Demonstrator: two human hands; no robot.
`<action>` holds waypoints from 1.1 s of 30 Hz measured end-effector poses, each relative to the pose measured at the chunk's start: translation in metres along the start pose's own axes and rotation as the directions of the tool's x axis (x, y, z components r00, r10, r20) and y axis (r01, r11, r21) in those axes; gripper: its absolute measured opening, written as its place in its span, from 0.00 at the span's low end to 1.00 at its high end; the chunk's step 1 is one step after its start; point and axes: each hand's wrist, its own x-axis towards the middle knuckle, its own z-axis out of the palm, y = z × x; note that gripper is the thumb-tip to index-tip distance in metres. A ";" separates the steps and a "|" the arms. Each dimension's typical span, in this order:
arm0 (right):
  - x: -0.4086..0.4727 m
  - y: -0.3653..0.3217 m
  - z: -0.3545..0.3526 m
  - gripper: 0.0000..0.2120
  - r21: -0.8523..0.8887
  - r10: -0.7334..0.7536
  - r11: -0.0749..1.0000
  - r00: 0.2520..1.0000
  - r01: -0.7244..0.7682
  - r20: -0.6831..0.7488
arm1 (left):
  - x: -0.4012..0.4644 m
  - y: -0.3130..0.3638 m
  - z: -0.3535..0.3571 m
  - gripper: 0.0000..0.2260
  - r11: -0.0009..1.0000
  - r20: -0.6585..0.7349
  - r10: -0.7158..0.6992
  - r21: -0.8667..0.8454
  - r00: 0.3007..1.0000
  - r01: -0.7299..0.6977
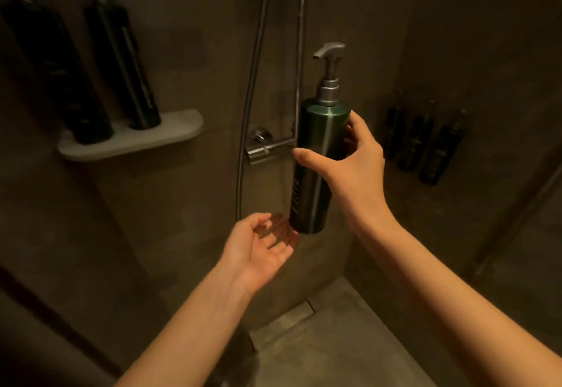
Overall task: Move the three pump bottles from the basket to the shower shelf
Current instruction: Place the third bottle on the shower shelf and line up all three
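My right hand (352, 164) grips a tall dark green pump bottle (316, 155) with a grey pump head, held upright in mid-air in front of the shower wall. My left hand (261, 246) is open, palm up, just below and left of the bottle's base, fingertips nearly touching it. Two dark pump bottles (60, 79) (124, 67) stand on the grey shower shelf (170, 131) at the upper left; their tops are cut off or blurred. The right part of the shelf is bare. No basket is in view.
A chrome shower mixer (267, 146) with its hose (252, 82) and riser rail is fixed to the wall behind the held bottle. A dim reflection of bottles (425, 143) shows on the right wall. The shower floor and drain (292, 319) lie below.
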 end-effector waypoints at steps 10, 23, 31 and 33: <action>0.129 -0.050 0.122 0.31 0.404 -0.238 0.907 0.934 0.115 0.268 | 0.014 0.117 0.016 0.12 0.801 -0.060 0.598 0.041 0.799 -0.597; 0.204 -0.023 0.245 0.32 0.545 -0.337 0.836 0.842 0.062 0.422 | 0.077 0.199 0.019 0.26 0.115 0.001 0.978 0.833 0.210 -0.541; 0.213 -0.004 0.270 0.33 0.567 -0.403 0.819 0.796 0.093 0.452 | 0.116 0.208 0.029 0.31 0.024 -0.019 1.000 0.939 0.017 -0.342; 0.210 0.004 0.272 0.33 0.571 -0.423 0.814 0.779 0.102 0.463 | 0.121 0.208 0.030 0.31 0.024 -0.034 0.999 0.951 -0.028 -0.307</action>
